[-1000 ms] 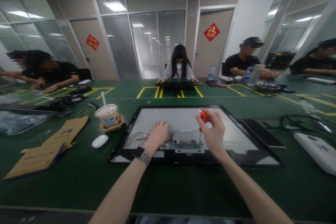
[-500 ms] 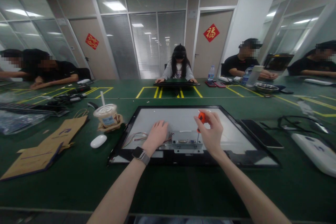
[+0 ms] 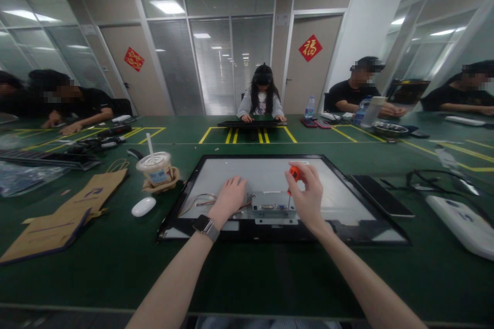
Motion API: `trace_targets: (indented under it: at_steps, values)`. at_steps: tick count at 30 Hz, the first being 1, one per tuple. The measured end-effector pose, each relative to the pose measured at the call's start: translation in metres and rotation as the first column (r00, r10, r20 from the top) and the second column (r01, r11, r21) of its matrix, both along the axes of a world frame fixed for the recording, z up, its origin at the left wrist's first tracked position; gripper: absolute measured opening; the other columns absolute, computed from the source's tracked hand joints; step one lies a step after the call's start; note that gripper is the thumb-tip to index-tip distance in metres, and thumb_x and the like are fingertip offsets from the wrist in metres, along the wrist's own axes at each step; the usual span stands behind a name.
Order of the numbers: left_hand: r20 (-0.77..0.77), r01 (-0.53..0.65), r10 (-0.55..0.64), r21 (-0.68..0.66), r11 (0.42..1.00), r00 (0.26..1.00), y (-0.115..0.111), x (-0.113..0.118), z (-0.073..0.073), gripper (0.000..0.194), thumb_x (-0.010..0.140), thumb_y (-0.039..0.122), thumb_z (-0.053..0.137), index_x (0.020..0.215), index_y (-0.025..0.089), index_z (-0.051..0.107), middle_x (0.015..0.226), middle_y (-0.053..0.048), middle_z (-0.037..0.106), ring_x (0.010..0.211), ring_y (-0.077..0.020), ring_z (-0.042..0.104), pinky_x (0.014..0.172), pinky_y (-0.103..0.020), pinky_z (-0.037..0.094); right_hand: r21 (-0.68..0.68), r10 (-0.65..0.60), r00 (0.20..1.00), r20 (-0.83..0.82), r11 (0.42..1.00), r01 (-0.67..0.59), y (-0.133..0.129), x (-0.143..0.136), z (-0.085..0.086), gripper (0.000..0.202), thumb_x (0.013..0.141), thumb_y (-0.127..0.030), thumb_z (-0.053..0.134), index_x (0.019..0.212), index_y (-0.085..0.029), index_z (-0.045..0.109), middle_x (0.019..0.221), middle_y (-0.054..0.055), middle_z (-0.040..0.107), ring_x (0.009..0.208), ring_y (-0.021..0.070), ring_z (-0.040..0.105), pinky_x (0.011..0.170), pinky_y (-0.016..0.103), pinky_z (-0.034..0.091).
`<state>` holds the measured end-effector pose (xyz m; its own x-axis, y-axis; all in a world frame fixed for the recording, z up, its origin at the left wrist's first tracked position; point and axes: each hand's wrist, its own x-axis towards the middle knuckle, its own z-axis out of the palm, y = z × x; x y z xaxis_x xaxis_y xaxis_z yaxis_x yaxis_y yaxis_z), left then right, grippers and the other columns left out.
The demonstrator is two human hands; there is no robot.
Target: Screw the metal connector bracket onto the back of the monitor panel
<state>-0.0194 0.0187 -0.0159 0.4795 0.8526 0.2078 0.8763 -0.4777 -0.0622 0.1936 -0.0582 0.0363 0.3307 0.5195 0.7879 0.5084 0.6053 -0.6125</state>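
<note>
In front of me a monitor panel [image 3: 266, 172] lies on the green table, its grey back facing up inside a black frame. A metal bracket with video ports [image 3: 270, 207] sits near its close edge. My right hand [image 3: 311, 193] is closed on an orange-handled screwdriver [image 3: 294, 172], held upright with the shaft pointing down at the right part of the bracket. Whether the tip touches a screw I cannot tell. My left hand [image 3: 230, 195] lies flat on the panel left of the bracket, fingers stretched out. Thin wires [image 3: 200, 199] run beside it.
Left of the panel are a drink cup with a straw [image 3: 156, 169], a white mouse [image 3: 143, 206] and a brown paper bag [image 3: 87, 200]. At the right lie a black phone [image 3: 380, 195], cables and a white device [image 3: 461, 223]. A person [image 3: 262, 95] sits opposite.
My right hand and the screwdriver have shifted very slightly left, still over the bracket. My left hand stays in place. The person opposite has moved their hands on the black panel.
</note>
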Motion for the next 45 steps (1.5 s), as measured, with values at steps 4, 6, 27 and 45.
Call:
trace_targets:
  at_steps: [4,6,27,45]
  values:
    - [-0.016,0.018,-0.018,0.007,1.000,1.000,0.000,0.000,-0.001,0.040,0.101,0.012,0.038,0.138,0.013,0.052,0.144,-0.020,0.055,0.131,-0.0280,0.055,0.110,-0.042,0.043,-0.070,0.210,0.971,-0.117,0.973,-0.219,-0.001,-0.001,0.000,0.025,0.099,-0.029,0.045,0.115,-0.023,0.064,0.086,0.002,0.065,0.069,0.0163,0.063,0.060,0.030,0.051]
    - [-0.015,0.012,-0.012,0.005,1.000,1.000,0.000,0.000,0.000,0.040,0.101,0.013,0.038,0.139,0.012,0.052,0.144,-0.020,0.055,0.131,-0.0280,0.056,0.110,-0.042,0.043,-0.062,0.266,0.949,-0.172,0.958,-0.280,-0.001,-0.001,0.002,0.026,0.099,-0.027,0.041,0.111,-0.023,0.063,0.082,0.001,0.067,0.067,0.0162,0.064,0.058,0.030,0.051]
    - [0.023,0.007,-0.007,0.005,1.000,1.000,-0.001,0.000,0.001,0.040,0.101,0.012,0.039,0.138,0.014,0.054,0.144,-0.020,0.055,0.130,-0.0282,0.057,0.110,-0.044,0.044,-0.073,0.278,0.960,-0.028,0.957,-0.280,-0.001,0.002,0.009,0.019,0.100,-0.031,0.053,0.110,-0.024,0.067,0.084,0.002,0.070,0.074,0.0190,0.068,0.067,0.034,0.052]
    - [0.009,0.014,-0.014,-0.002,1.000,1.000,0.000,0.000,0.001,0.040,0.101,0.013,0.037,0.138,0.013,0.053,0.145,-0.020,0.055,0.133,-0.0276,0.054,0.111,-0.043,0.042,0.020,0.084,0.989,0.126,0.996,-0.087,-0.003,0.005,0.012,0.016,0.095,-0.024,0.056,0.106,-0.024,0.068,0.085,0.003,0.061,0.078,0.0209,0.060,0.074,0.038,0.050]
